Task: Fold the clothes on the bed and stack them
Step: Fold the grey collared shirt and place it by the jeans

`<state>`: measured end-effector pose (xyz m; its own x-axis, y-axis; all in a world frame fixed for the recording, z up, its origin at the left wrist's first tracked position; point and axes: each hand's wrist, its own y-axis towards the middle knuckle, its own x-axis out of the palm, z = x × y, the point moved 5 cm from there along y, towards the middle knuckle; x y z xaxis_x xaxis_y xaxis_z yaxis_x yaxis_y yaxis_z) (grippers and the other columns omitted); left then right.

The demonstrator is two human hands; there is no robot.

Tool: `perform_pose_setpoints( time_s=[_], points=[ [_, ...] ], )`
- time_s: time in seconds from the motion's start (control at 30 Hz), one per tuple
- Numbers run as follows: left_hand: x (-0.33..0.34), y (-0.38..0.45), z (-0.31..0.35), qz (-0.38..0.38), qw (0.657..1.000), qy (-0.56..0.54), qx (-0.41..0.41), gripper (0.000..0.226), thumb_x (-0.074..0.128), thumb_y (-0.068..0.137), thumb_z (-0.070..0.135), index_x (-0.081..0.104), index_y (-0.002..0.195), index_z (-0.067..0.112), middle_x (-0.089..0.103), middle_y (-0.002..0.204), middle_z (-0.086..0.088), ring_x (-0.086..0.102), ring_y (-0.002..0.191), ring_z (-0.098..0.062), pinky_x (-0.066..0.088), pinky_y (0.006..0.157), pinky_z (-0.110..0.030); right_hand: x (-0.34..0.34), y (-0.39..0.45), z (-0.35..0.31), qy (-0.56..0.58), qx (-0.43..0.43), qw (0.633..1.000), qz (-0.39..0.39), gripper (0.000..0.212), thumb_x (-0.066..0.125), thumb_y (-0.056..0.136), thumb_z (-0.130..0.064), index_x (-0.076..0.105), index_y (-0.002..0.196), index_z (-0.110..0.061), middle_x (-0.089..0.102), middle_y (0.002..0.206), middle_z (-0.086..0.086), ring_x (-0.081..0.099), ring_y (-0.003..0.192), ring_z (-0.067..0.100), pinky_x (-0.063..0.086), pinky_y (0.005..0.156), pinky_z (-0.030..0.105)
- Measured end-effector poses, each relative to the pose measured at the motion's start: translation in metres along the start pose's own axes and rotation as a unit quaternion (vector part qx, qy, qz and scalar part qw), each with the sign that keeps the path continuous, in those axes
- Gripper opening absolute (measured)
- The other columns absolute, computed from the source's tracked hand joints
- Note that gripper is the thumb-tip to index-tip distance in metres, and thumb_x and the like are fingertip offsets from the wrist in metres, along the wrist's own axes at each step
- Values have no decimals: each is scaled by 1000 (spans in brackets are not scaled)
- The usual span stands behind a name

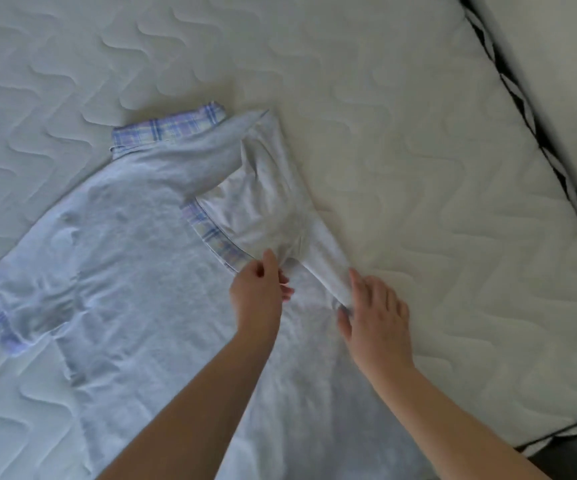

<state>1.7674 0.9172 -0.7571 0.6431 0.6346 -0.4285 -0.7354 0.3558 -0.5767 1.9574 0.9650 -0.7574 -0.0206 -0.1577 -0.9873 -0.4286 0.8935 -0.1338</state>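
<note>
Nearest the camera, two bare forearms are reaching forward over the lower part of a grey shirt (117, 271) that is lying spread flat on the bed (401, 140). The shirt is lying slantwise, its long axis running from the near right up to the checked collar (169, 128) at the far left, so the body of the cloth is stretching away to the left of both hands.

The left hand (257, 289) is hovering just at the checked cuff (211, 233) of the right-side sleeve (266, 202), which is already lying turned in over the shirt's body. Its fingers (285, 285) are curling, thumb up, and appear to be pinching cloth at the base of that sleeve, though the actual contact is partly hidden. The right hand (373, 317) is resting on the folded side edge just beside it, fingers (360, 282) loosely spread and thumb tucking under a ridge of fabric, seemingly gripping it.

Both hands are sitting on the shirt's right edge, the right hand being nearer the outer fold. My judgement is that the fold will need carrying leftward across the body, toward the other sleeve (6, 317), which is still lying out flat at the far left. Farther off, only quilted mattress is showing, with its dark-trimmed edge (536, 140) running along the right.
</note>
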Motion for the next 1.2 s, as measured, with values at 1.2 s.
perform_pose_setpoints(
  time_s=[1.2],
  points=[
    [-7, -18, -23, 21, 994, 104, 17, 29, 56, 94, 46, 59, 102, 18, 68, 90, 3, 66, 86, -17, 47, 67, -28, -20, -35, -27, 74, -64, 994, -48, 30, 79, 75, -22, 67, 101, -12, 62, 84, 8, 62, 72, 29, 49, 59, 37]
  ],
)
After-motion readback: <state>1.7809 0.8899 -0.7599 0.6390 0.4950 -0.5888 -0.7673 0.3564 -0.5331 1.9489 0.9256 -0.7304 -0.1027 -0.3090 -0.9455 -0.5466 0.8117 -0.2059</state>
